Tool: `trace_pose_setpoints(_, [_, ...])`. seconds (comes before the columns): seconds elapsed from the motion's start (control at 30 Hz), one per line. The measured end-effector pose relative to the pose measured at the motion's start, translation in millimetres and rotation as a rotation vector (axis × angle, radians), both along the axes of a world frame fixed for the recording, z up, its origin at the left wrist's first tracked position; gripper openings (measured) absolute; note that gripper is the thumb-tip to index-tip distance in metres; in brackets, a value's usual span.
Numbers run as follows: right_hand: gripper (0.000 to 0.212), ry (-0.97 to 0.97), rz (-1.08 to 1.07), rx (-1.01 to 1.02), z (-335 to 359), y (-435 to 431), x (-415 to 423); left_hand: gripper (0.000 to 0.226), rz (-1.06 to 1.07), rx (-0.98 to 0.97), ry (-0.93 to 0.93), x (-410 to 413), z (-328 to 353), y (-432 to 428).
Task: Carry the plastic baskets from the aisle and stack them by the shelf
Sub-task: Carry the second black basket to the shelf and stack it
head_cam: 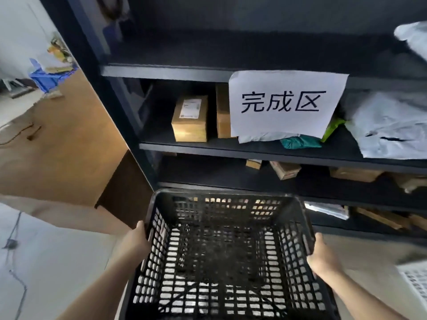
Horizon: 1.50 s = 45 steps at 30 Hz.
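Note:
A black plastic basket (221, 199) with slotted walls and floor is held in front of me, empty, its far rim close to the dark metal shelf (231, 147). My left hand (136, 241) grips the basket's left rim. My right hand (323, 255) grips its right rim. The floor shows through the basket's holes. A corner of a white plastic basket (416, 280) sits on the floor at the lower right.
The shelf holds cardboard boxes (190, 118), grey mailer bags (390, 128) and a paper sign (284, 105) with printed characters. A large brown cardboard box (60, 139) stands left of the shelf. A blue bin (46, 77) lies far left. Cables run along the pale floor (57, 262).

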State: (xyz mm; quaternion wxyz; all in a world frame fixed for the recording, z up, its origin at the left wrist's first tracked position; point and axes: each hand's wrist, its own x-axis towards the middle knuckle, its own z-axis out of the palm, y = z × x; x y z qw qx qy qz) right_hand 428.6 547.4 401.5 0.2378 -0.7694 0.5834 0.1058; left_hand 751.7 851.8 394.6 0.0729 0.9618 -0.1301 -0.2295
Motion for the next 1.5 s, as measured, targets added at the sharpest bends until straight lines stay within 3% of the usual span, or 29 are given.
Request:
trace_pose_setpoints(0.13, [0.036,0.009,-0.075,-0.025,-25,-4,21,0.023,-0.057,-0.004,0.012,28,-37,-26])
trace_pose_setpoints(0.3, [0.021,-0.006,-0.127,-0.014,-81,-20,58,0.022,-0.089,0.042,0.039,68,-88,-66])
trace_pose_setpoints(0.53, [0.020,0.026,-0.138,0.011,-188,-56,87,0.034,-0.098,0.156,0.019,97,-179,-102])
trace_pose_setpoints(0.7, [0.023,0.073,-0.139,0.016,-240,-74,92,0.030,-0.067,0.143,0.085,97,-234,-118])
trace_pose_setpoints(0.83, [0.029,0.087,-0.132,0.018,-261,-78,92,0.034,-0.066,0.141,0.116,91,-259,-125])
trace_pose_setpoints(1.03, [0.029,0.076,-0.133,0.037,-278,-64,82,0.020,-0.017,0.091,0.107,79,-277,-113])
trace_pose_setpoints(1.2, [0.031,0.070,-0.133,0.012,-285,-64,79,0.032,-0.007,0.090,0.082,82,-286,-109])
trace_pose_setpoints(1.5, [0.031,0.089,-0.146,0.022,-288,-65,76,0.028,0.005,0.092,0.102,86,-291,-106])
